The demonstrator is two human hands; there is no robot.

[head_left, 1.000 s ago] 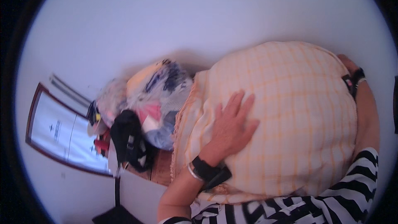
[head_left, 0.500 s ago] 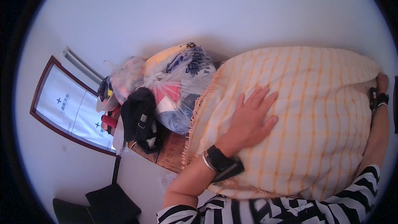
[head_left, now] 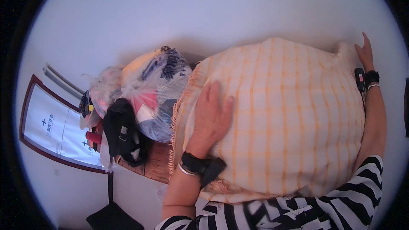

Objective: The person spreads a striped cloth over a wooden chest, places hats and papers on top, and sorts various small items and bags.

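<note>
1. Fringed checked blanket (head_left: 277, 119), yellow on off-white: bulging mound on the wooden surface (head_left: 158, 162), close against the wearer's striped top (head_left: 358, 187).
2. Clear plastic bag (head_left: 149, 98) packed with fabrics: just beside the blanket's fringed left edge.
3. Black bag (head_left: 121, 130), with buckle: in front of the plastic bag.
4. Left hand (head_left: 211, 117): palm down on blanket near fringe, fingers extended, thumb apart.
5. Right hand (head_left: 364, 54): beside blanket's far right corner, fingers unclenched; contact cannot be told.
6. Red cylinder (head_left: 93, 137): left of black bag.
</note>
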